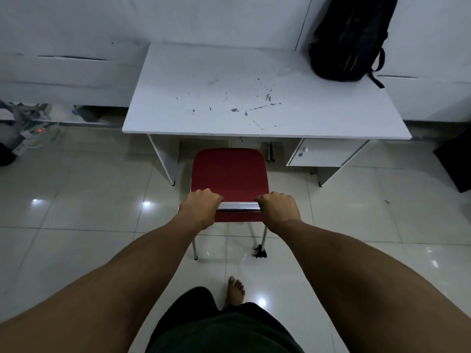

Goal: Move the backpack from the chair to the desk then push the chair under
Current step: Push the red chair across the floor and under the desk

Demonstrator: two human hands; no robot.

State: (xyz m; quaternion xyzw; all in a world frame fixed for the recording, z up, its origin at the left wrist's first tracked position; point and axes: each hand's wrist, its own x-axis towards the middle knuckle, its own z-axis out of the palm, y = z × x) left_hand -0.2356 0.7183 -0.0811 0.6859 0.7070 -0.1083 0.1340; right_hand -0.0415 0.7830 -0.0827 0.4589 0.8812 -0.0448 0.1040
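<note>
A black backpack point(349, 39) stands upright on the far right corner of the white desk point(204, 72), leaning against the wall. A red chair point(229, 171) with metal legs sits on the floor in front of the desk, its seat's far edge at the desk's front edge. My left hand point(200, 207) grips the left end of the chair's chrome back rail. My right hand point(279, 208) grips the right end of the same rail. Both fists are closed around it.
The desk has a drawer unit point(321, 154) under its right side and a panel leg point(165, 159) on the left, with the gap between them behind the chair. Cables and a power strip point(33, 128) lie at left. A dark object point(456, 164) sits at right. My bare foot point(235, 291) stands on the glossy tiles.
</note>
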